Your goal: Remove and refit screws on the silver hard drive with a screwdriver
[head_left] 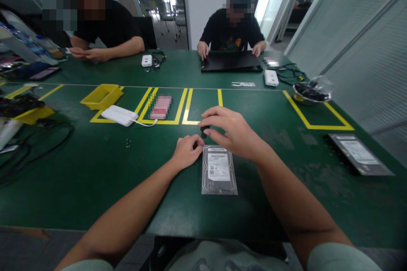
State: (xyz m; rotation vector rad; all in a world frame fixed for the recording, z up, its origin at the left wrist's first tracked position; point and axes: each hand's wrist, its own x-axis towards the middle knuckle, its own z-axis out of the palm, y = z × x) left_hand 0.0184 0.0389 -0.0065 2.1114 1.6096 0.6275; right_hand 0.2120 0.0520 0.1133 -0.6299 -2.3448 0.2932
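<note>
A hard drive [218,171] with a white label lies flat on the green table in front of me. At its far left corner my right hand [233,129] grips the dark handle of a short screwdriver [205,130], which stands roughly upright. Close against that same corner is my left hand [188,151], its fingers curled and pinched near the screwdriver's tip. Whatever those left fingertips hold, if anything, is too small to make out. Several tiny screws [128,143] lie on the table to the left.
More hard drives [359,154] sit at right, near a metal bowl [311,93]. A white power bank [119,115] is cabled to a phone [161,107], with a yellow bin [103,96] behind. Cables [19,106] crowd the left. Across the table, one person holds a black panel [231,62]; another sits left.
</note>
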